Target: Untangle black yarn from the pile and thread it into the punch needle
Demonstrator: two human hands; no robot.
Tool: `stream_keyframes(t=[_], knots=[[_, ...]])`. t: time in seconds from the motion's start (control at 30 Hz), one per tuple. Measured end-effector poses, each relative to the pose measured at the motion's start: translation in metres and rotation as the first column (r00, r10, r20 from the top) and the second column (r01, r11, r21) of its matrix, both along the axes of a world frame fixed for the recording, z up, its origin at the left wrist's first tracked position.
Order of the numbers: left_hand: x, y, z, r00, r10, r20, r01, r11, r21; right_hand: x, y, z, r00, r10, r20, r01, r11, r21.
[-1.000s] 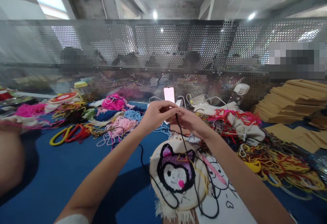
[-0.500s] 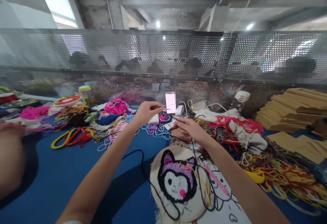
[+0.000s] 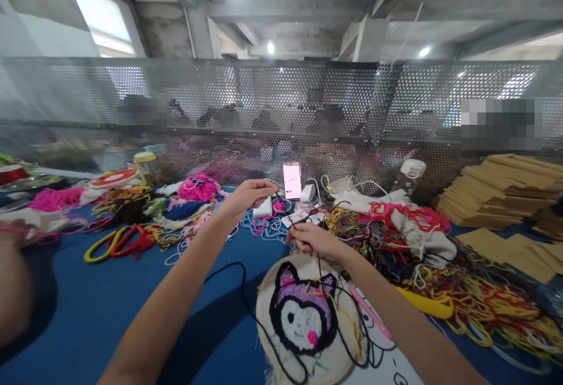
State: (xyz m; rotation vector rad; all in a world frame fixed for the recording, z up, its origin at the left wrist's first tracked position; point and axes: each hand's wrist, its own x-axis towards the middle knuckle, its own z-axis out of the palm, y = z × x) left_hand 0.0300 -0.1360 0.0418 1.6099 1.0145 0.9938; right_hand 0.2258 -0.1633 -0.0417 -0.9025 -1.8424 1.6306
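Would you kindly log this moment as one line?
left hand: pinching black yarn strand | right hand: pinching same strand | below: round embroidery hoop

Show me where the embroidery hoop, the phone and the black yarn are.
embroidery hoop [image 3: 268, 291], head view, on the bare cloth at its left edge.
phone [image 3: 292, 181], head view, on the middle of its lit screen.
black yarn [image 3: 241, 276], head view, on the loop lying on the blue table.

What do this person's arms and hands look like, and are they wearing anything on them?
Both arms are bare from the elbow down: no gloves, and no rings, watch or bracelets that I can make out. The left hand and the right hand are slim, with uncovered fingers. No sleeve shows on either forearm in this view; the upper arms lie outside the picture.
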Motion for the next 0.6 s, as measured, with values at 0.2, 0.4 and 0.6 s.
stream_keyframes(t=[0.2, 0.4, 0.6], knots=[[-0.006, 0.006, 0.001, 0.943, 0.112, 0.313, -0.097, 0.993, -0.062, 0.007, 0.006, -0.005, 0.999, -0.008, 0.038, 0.008, 1.000, 0.010], [-0.050, 0.016, 0.021, 0.744, 0.359, 0.563, -0.373, 0.923, -0.096, 0.033, 0.017, 0.007, 0.992, -0.096, 0.082, 0.091, 0.994, 0.061], [-0.106, 0.004, 0.044, 0.617, 0.420, 0.666, -0.464, 0.877, -0.125, 0.088, 0.023, 0.037, 0.961, -0.265, 0.073, 0.254, 0.958, 0.131]])
